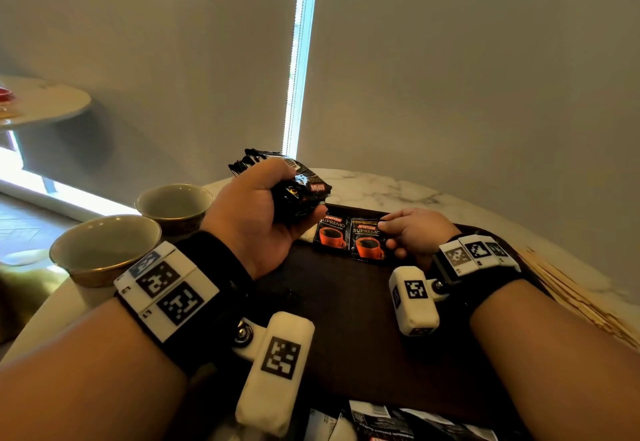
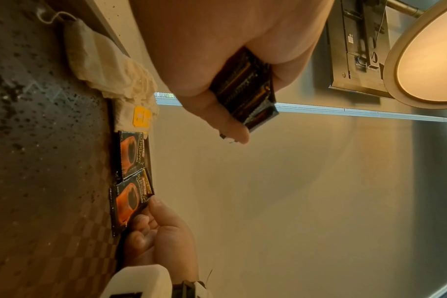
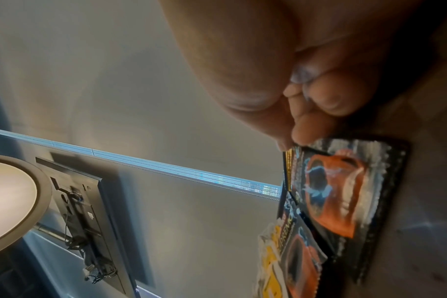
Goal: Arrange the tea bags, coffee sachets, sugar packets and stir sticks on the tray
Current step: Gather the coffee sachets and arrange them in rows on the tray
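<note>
- Bench [image 1: 381,184]: round, white marble; carries the tray and two cups.
- Tray [image 1: 346,319]: dark, at bench centre, under both forearms.
- Cups: near cup [image 1: 104,250] and far cup [image 1: 175,205] stand left of the tray, just beside each other.
- Stir sticks [image 1: 571,295]: pale wooden bundle on the bench, right of the tray.
- Left hand [image 1: 256,219]: raised over the tray's far left part, fingers curled around a stack of black sachets [image 1: 294,184].
- Right hand [image 1: 412,233]: low at the tray's far edge, thumb and fingers pinching the right edge of the right sachet [image 1: 367,240].
- Left sachet [image 1: 330,233]: flat on the tray, touching the right sachet, slightly overlapped by it.
- Tea bags [image 2: 105,66]: pale, with a yellow tag, on the tray just left of the left sachet.
- More packets [image 1: 398,420]: at the near edge of the tray; type cannot be determined.
</note>
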The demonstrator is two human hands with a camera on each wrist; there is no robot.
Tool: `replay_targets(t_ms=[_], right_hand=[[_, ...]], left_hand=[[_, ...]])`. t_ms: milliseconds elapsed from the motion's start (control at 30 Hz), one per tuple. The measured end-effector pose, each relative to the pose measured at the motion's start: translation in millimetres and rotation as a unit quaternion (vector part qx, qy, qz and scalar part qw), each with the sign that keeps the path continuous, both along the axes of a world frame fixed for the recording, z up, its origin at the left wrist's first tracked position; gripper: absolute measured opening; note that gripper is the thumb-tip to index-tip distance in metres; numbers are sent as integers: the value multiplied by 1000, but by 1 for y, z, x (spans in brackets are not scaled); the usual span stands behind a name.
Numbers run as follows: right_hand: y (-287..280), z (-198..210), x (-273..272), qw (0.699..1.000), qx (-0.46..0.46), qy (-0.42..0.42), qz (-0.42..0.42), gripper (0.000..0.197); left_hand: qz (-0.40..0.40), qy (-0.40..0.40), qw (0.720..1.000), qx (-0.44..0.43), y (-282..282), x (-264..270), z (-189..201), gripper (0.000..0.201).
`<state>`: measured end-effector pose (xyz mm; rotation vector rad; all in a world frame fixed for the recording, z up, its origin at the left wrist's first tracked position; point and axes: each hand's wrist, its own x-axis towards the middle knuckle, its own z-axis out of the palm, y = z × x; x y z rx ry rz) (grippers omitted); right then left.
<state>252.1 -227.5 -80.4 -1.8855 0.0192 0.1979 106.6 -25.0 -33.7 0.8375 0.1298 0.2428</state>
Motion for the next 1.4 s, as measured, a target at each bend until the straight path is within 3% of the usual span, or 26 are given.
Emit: replay_targets(t_ms=[200, 900, 1400], right_hand=[[4, 3, -1, 999, 30, 15, -9, 5], [2, 6, -5, 1000, -10, -3, -17, 21], [3, 7, -7, 1000, 15, 2, -23, 11]], left_hand=[[-1, 2, 1000, 1, 0, -1, 0, 15], [-5, 6, 1000, 12, -1, 0, -1, 15], [-8, 9, 1000, 14, -1, -1, 0, 19]])
